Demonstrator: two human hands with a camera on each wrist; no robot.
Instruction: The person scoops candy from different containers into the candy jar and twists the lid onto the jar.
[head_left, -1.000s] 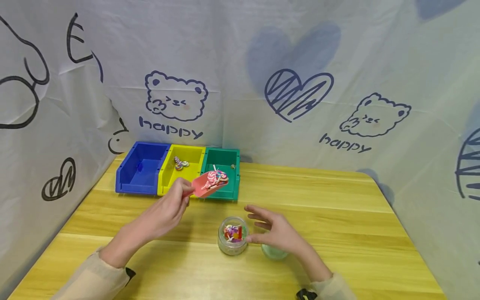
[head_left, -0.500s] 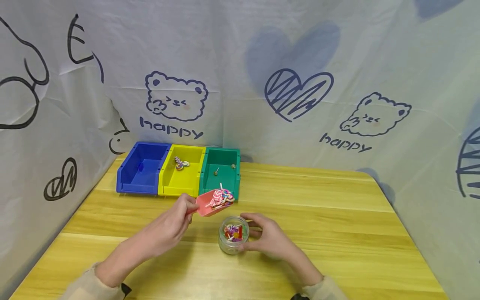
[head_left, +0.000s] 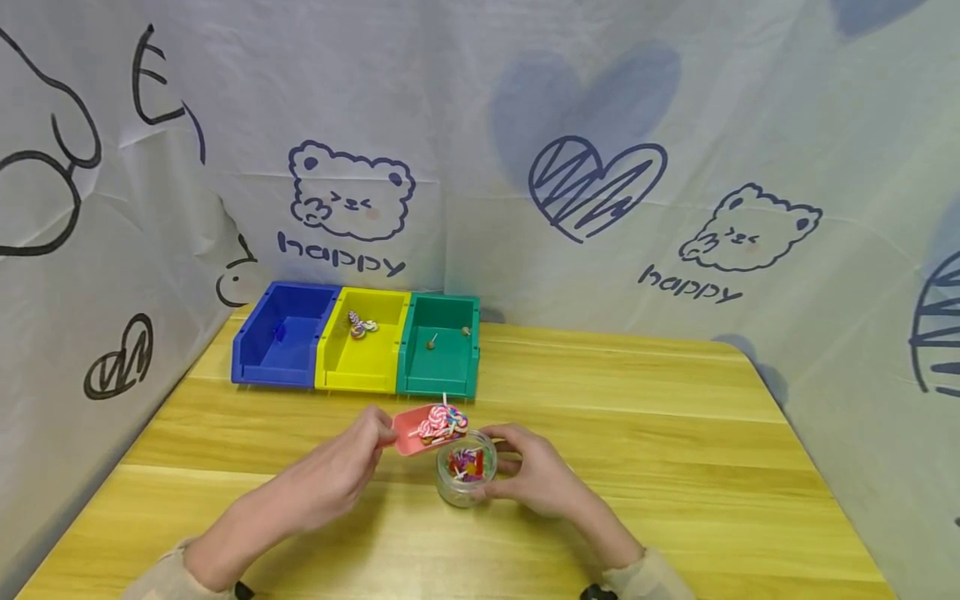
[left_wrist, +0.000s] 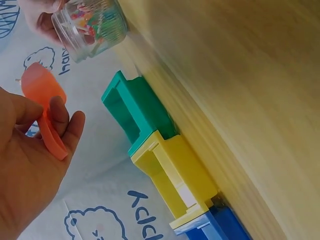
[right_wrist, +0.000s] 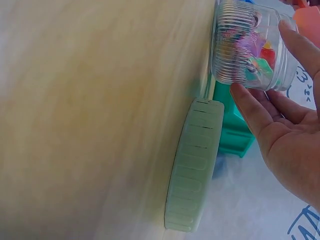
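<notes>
My left hand (head_left: 341, 467) pinches the handle of a pink scoop (head_left: 406, 432). Small toy lollipops (head_left: 441, 422), mostly pink-and-white swirls, lie heaped in it. The scoop's front edge overlaps the back left of the mouth of a clear jar (head_left: 456, 493), just above it. Colourful sweets (right_wrist: 250, 47) lie inside the jar, and its mouth is uncovered. My right hand (head_left: 536, 477) holds the jar from the right, thumb near the rim and fingers around the far side. In the left wrist view the scoop (left_wrist: 42, 85) shows from outside, its load hidden.
Behind the hands stand joined blue (head_left: 288, 346), yellow (head_left: 386, 350) and green (head_left: 450, 362) bins. A few lollipops lie in the yellow and green ones, a small blue piece in the blue. A pale green lid (right_wrist: 192, 170) lies on the table by the right hand.
My left hand has brought the loaded scoop from over the green bin towards me, to the jar's mouth. My right hand has moved left from above the lid and taken hold of the jar.
</notes>
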